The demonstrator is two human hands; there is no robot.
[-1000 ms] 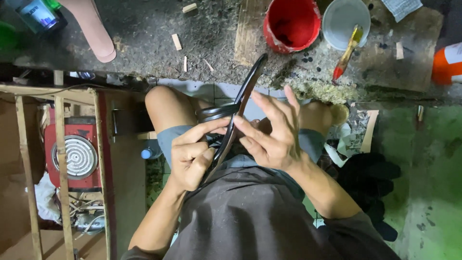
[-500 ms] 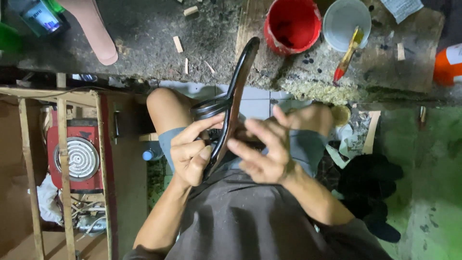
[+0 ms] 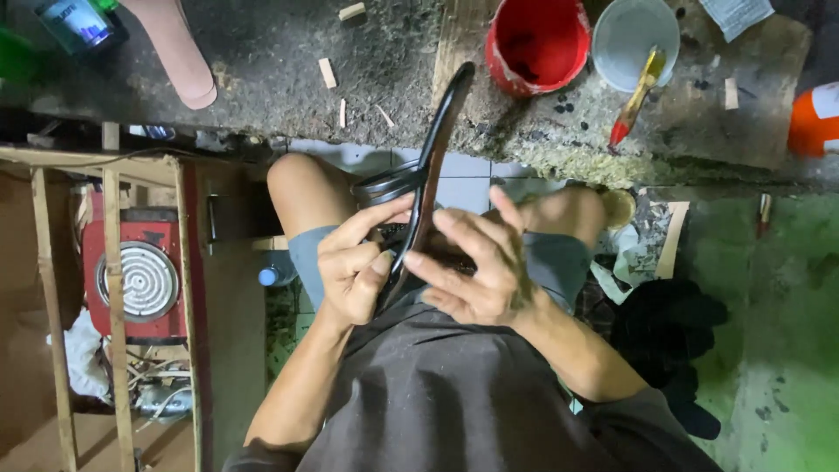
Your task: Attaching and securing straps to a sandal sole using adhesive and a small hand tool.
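Observation:
I sit with a long, narrow, dark curved piece [image 3: 437,144] standing on edge over my lap, its far tip reaching the workbench. My left hand [image 3: 357,262] grips its lower part, thumb and fingers wrapped around it, along with a dark strap-like loop [image 3: 384,185]. My right hand [image 3: 472,262] lies against the right side of the piece, fingers spread and pressing on it. What lies beneath my hands is hidden.
A rough workbench [image 3: 262,79] runs across the top with a red bucket [image 3: 535,39], a pale bowl [image 3: 635,35] with a brush [image 3: 636,94], wood chips and a pink sole-shaped form [image 3: 175,48]. A wooden frame [image 3: 114,288] and red heater [image 3: 135,275] stand at the left.
My right hand has shifted down along the dark piece, its fingers curling then spreading again. The piece has tilted slightly more upright. My left hand keeps its grip.

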